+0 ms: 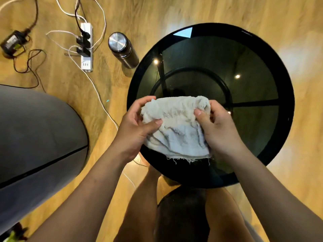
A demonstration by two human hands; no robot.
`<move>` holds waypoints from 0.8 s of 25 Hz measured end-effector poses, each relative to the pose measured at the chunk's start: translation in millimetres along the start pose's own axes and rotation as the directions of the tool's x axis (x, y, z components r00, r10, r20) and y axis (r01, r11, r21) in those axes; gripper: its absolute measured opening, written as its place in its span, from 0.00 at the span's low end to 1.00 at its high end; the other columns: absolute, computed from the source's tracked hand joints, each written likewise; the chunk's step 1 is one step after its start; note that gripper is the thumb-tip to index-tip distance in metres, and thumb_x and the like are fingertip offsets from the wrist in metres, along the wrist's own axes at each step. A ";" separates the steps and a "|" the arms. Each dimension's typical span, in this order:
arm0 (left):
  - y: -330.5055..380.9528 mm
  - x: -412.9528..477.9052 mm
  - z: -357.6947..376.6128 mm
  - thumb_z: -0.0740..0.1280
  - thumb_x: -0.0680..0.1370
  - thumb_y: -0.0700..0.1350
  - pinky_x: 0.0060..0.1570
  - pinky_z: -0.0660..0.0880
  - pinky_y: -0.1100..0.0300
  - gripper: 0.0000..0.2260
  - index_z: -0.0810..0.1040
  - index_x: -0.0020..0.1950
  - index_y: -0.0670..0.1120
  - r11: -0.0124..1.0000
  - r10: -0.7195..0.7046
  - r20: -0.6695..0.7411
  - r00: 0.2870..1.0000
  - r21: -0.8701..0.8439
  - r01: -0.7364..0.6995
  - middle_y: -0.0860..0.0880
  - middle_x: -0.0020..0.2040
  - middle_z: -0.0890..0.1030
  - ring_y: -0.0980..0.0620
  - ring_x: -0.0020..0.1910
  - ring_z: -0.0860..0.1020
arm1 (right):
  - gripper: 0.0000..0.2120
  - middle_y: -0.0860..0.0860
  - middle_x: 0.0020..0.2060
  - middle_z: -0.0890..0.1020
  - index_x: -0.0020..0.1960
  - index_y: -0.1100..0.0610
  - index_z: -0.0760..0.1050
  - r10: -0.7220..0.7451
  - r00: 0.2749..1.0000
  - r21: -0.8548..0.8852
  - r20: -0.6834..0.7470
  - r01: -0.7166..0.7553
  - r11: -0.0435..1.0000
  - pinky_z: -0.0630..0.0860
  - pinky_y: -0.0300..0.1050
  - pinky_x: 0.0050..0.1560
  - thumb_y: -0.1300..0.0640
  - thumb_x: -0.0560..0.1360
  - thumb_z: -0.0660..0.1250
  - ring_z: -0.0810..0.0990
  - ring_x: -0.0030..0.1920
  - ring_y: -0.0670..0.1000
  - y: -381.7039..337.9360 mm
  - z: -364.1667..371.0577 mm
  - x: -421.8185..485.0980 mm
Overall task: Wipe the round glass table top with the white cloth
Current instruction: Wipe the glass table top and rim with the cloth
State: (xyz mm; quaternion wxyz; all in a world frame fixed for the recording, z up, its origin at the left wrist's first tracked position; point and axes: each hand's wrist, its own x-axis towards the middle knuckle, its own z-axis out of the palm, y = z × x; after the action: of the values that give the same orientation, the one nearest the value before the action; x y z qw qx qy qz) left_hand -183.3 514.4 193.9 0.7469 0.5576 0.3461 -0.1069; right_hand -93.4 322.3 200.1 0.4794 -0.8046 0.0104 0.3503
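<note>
A round dark glass table top (244,70) with a black rim fills the centre right of the head view. Over its near left part I hold a bunched white cloth (176,126) with a frayed lower edge. My left hand (138,126) grips the cloth's left side, thumb on top. My right hand (218,130) pinches its right side. The cloth looks lifted above the glass; whether its lower edge touches the glass I cannot tell. The table's black ring frame shows through the glass.
A steel flask (122,49) stands on the wooden floor just left of the table. Further left lie a white power strip (86,48) with plugs and trailing cables and a black adapter (13,41). A grey cushioned seat (35,137) sits at the left.
</note>
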 end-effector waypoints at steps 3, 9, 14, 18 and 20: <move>-18.9 8.8 -31.9 0.68 0.72 0.33 0.64 0.73 0.46 0.28 0.70 0.68 0.56 0.802 0.115 -0.127 0.985 0.598 -0.017 0.49 0.69 0.72 0.46 0.68 0.71 | 0.20 0.50 0.63 0.76 0.72 0.52 0.67 -0.049 0.998 -0.399 -0.035 0.031 0.916 0.75 0.42 0.60 0.52 0.81 0.62 0.75 0.64 0.51 17.6 35.6 0.4; -78.7 -4.2 -48.3 0.59 0.79 0.52 0.75 0.51 0.38 0.31 0.53 0.79 0.45 -0.127 0.226 0.398 0.889 0.917 -0.378 0.38 0.80 0.51 0.39 0.79 0.47 | 0.32 0.60 0.79 0.53 0.80 0.49 0.52 -0.299 0.887 -0.845 0.352 0.439 0.305 0.54 0.70 0.73 0.41 0.80 0.54 0.45 0.78 0.67 80.5 94.1 -13.4; -68.1 39.8 -40.7 0.47 0.82 0.55 0.74 0.46 0.34 0.29 0.48 0.79 0.43 -0.295 0.260 0.374 0.890 0.909 -0.295 0.35 0.80 0.48 0.37 0.79 0.46 | 0.34 0.61 0.79 0.53 0.79 0.52 0.53 -0.405 0.836 -0.859 0.370 0.474 0.194 0.48 0.72 0.74 0.45 0.78 0.60 0.46 0.78 0.67 71.8 80.8 40.8; 8.4 145.1 -26.8 0.57 0.81 0.51 0.75 0.46 0.36 0.30 0.49 0.79 0.42 -0.206 0.413 0.281 0.866 0.955 -0.212 0.37 0.80 0.48 0.38 0.79 0.46 | 0.29 0.61 0.78 0.59 0.78 0.53 0.56 -0.538 0.812 -0.914 0.227 0.369 0.170 0.48 0.70 0.73 0.50 0.79 0.57 0.55 0.77 0.66 1.7 62.8 153.7; 41.6 176.4 -15.5 0.61 0.80 0.46 0.74 0.55 0.44 0.28 0.57 0.77 0.41 -0.139 0.469 0.232 0.852 0.972 -0.188 0.38 0.77 0.60 0.38 0.76 0.58 | 0.28 0.61 0.76 0.64 0.78 0.53 0.58 -0.537 0.837 -0.922 0.107 0.286 0.262 0.52 0.65 0.75 0.54 0.79 0.59 0.59 0.76 0.65 -24.9 50.8 192.8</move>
State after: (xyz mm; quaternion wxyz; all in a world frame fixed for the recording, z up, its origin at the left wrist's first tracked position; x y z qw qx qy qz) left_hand -36.7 583.1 111.1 0.0811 0.9909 0.0811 -0.0711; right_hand 32.6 436.7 93.5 0.0265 -0.9380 -0.3397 0.0634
